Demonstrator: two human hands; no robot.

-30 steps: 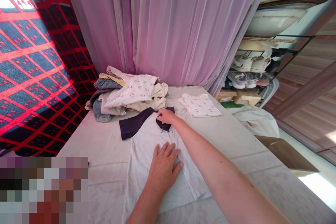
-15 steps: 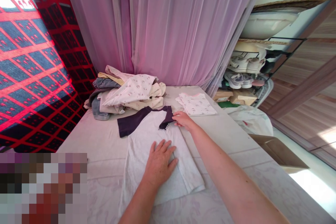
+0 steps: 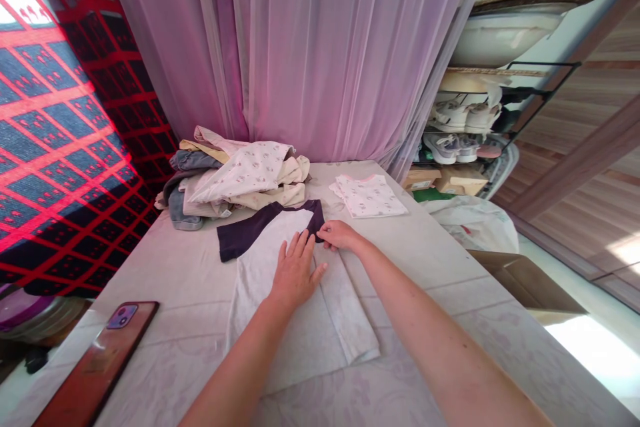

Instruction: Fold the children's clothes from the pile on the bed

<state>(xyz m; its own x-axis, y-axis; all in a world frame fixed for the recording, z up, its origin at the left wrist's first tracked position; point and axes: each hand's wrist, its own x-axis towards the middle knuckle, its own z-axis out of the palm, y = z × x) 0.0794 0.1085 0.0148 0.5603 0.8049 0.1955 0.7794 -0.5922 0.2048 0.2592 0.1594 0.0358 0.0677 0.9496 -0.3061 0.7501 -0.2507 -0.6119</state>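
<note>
A pale, light-coloured shirt (image 3: 315,330) with dark raglan sleeves lies spread on a patterned sheet (image 3: 175,280), its collar pointing away from the person and its hem toward them. The left hand (image 3: 297,270) presses flat on the upper front of the shirt, palm down, the fingers straight and slightly parted, the thumb set wide. Just beside it, the right hand (image 3: 339,235) has its fingers drawn narrow, pinching the edge of the shirt near the dark right sleeve (image 3: 315,217). The dark left sleeve (image 3: 250,233) lies out flat to the other side, and a folded strip of fabric runs down the shirt's right edge. Behind the shirt, toward the left, sits a loose heap of clothes (image 3: 245,177), with a printed white garment on top. A neatly folded printed garment (image 3: 370,197) rests beyond the right hand, apart from the heap. A reddish phone (image 3: 100,360) lies near the sheet's left edge, and a lilac curtain (image 3: 310,47) hangs behind everything.
</note>
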